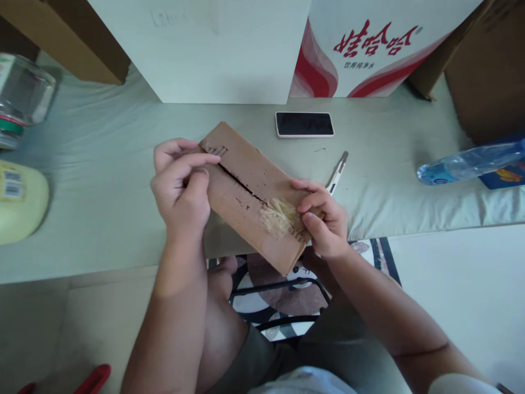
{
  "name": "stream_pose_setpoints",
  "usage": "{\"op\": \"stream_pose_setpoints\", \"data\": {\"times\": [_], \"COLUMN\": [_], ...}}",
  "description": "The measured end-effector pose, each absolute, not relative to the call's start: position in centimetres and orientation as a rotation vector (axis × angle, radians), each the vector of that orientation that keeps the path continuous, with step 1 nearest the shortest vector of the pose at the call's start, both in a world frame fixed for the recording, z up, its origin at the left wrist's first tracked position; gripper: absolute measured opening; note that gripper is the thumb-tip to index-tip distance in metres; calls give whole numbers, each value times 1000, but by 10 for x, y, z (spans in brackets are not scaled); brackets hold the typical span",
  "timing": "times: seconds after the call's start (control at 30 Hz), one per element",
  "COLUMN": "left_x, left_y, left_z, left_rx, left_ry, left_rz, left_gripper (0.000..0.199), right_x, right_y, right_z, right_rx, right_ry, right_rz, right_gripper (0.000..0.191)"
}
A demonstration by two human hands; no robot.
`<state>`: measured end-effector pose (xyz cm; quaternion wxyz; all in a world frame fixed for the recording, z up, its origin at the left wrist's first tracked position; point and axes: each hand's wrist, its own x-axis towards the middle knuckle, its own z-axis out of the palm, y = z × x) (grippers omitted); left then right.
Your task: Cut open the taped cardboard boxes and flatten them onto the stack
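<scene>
A small brown cardboard box (262, 169) is held tilted over the near edge of the cloth-covered surface. Along its top runs a dark slit between the flaps, and crumpled clear tape clings near the right end. At the box's left end, my left hand (180, 186) grips the corner with fingers near the slit. My right hand (324, 213) holds the opposite end, thumb and fingers closed on its edge. Just beyond that hand lies a utility knife (338, 172), its lower part hidden. Farther back, a phone (304, 125) rests with its dark screen up.
White cartons (229, 54) stand along the back. To the left are a clear jar (24, 93) and a pale yellow container (20, 202). A plastic bottle (467, 163) lies at the right, near a brown cardboard box (484, 76). Below, a black metal frame (279, 284) shows between the legs.
</scene>
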<state>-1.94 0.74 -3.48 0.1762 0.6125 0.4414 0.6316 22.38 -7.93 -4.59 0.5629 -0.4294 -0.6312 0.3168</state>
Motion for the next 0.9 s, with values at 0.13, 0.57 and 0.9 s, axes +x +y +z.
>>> {"op": "stream_pose_setpoints", "data": {"times": [0.13, 0.57, 0.9], "left_x": [-21, -33, -58], "left_y": [8, 11, 19], "left_z": [-37, -33, -28], "left_rx": [1776, 1863, 1407], "left_ry": [1259, 1251, 1393], "left_rz": [1758, 1651, 1748], "left_gripper": [35, 34, 42], "right_x": [224, 227, 228], "right_y": [-79, -83, -85], "right_z": [-47, -50, -67], "right_rx": [-962, -955, -973], "right_ry": [-1483, -1496, -1356], "right_rz": [742, 825, 957], "right_gripper": [14, 28, 49]}}
